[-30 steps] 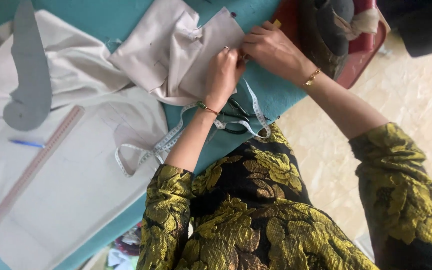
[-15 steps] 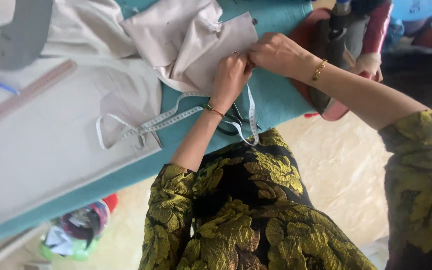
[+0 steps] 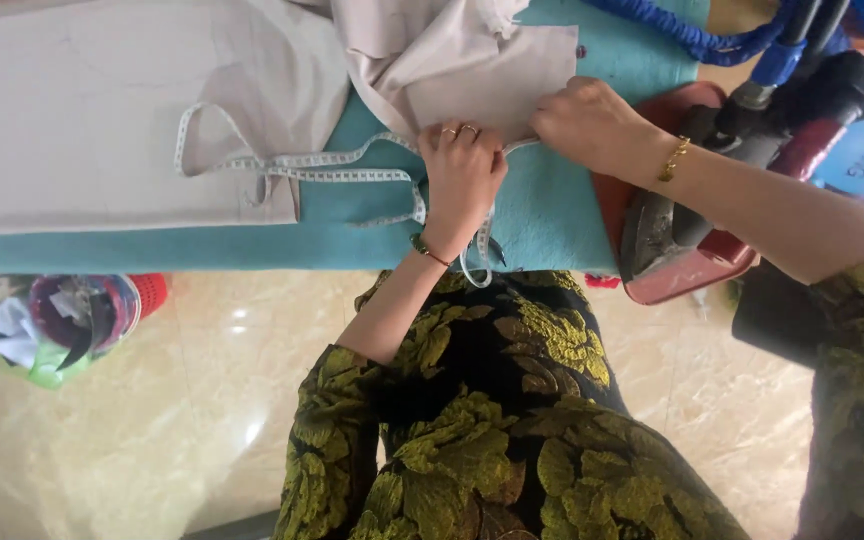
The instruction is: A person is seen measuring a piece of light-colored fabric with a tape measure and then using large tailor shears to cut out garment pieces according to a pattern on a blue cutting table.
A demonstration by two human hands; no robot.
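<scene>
While you kept both hands on the folded cloth piece (image 3: 492, 85), little about your grip changed from a moment before. Your left hand (image 3: 462, 175) was still curled shut, pinching the near edge of that piece. Your right hand (image 3: 587, 120) was still closed over the same edge, just beside it. The piece lay towards the far edge of the table (image 3: 352, 235), on its teal cover. What had shifted was your view. The grey curved ruler had dropped out of sight, and the floor below the near edge had come in. I judged that you were still holding the fold, not releasing it.

A tape measure (image 3: 302, 170) trailed from under your left hand across to the large cloth (image 3: 102, 120) at the table's left end. At the right end an iron (image 3: 682, 220) sat in its red tray (image 3: 697, 285), with a blue cord (image 3: 672, 30) running behind it. On the floor, a red-rimmed bin (image 3: 147, 295) held cloth scraps and a green bag.
</scene>
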